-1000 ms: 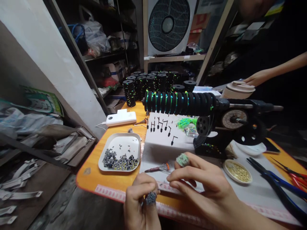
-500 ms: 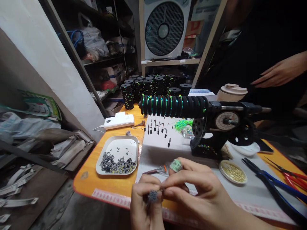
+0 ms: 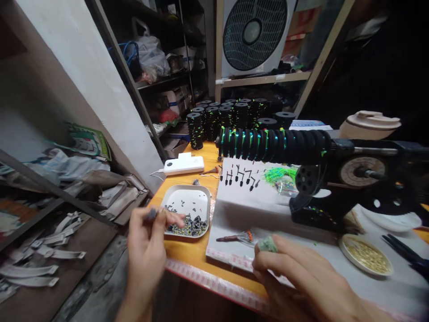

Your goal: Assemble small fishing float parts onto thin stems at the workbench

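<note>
My left hand (image 3: 145, 250) is closed round a small grey bundle (image 3: 151, 213), its forefinger stretched over the white tray (image 3: 205, 190). Small grey, black and yellowish pieces (image 3: 191, 226) lie in that tray below the fingertip. At the table's front edge is my right hand (image 3: 298, 273), fingers curled together, with green tape (image 3: 267, 244) round one finger. Whatever its fingertips pinch is hidden. Just left of it, a brown-handled bundle of fine wires with orange tips (image 3: 236, 237) rests on the white sheet (image 3: 231, 214). Several small black pieces with stems (image 3: 241, 179) lie farther back on it.
A black winding machine (image 3: 311, 192) carries a ribbed black roller (image 3: 273, 145) wrapped with green and blue strands. Behind stand several black spools (image 3: 211, 120). A dish of gold bits (image 3: 365, 255), pliers (image 3: 407, 257), a lidded cup (image 3: 370, 125) and a white power bank (image 3: 183, 164) are around.
My hands have come apart: the left went left to the tray with the grey bundle, the right stayed near the front edge. The view swung left, and another person's hand left the picture.
</note>
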`<state>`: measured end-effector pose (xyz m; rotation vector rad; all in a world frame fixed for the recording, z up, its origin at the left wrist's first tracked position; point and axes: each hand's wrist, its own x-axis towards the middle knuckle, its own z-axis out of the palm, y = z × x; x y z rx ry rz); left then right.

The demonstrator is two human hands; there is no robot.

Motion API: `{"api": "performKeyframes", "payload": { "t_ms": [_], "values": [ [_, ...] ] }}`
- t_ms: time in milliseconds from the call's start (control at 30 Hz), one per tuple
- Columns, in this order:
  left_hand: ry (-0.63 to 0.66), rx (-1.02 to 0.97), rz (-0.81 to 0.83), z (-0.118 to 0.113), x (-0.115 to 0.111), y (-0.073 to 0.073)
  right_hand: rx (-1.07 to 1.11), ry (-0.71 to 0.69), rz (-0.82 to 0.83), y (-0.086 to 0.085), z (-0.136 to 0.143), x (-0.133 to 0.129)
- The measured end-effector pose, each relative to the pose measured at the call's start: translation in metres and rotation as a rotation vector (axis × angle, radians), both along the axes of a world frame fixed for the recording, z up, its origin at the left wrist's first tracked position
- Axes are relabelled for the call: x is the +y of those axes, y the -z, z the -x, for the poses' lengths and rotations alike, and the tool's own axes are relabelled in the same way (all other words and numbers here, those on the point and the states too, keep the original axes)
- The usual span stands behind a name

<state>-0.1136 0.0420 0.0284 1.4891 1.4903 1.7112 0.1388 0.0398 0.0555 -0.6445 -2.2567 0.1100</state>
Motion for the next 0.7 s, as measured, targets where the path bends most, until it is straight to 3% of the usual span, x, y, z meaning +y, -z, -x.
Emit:
{"api": "performKeyframes", "payload": {
  "t_ms": [67, 133, 300, 400, 567, 700],
  "values": [
    [0.030, 0.173, 0.130, 0.030, 0.018, -0.009, 0.001, -0.008, 0.022, 0.000, 0.001, 0.001],
    [0.114, 0.350, 0.249, 0.047, 0.034, -0.018, -0.017, 0.006, 0.057, 0.003, 0.002, 0.002],
    [0.407, 0.653, 0.462, 0.041, 0.063, -0.030, -0.049, 0.007, 0.062, 0.008, 0.002, 0.007],
    [0.509, 0.744, 0.531, 0.035, 0.074, -0.031, -0.030, 0.006, 0.037, 0.006, 0.003, 0.010],
    [0.501, 0.781, 0.528, 0.033, 0.084, -0.038, 0.013, 0.004, 0.135, 0.003, 0.003, 0.012],
    [0.374, 0.668, 0.445, 0.021, 0.067, -0.045, 0.074, 0.004, 0.296, -0.001, 0.002, 0.010]
  ]
}}
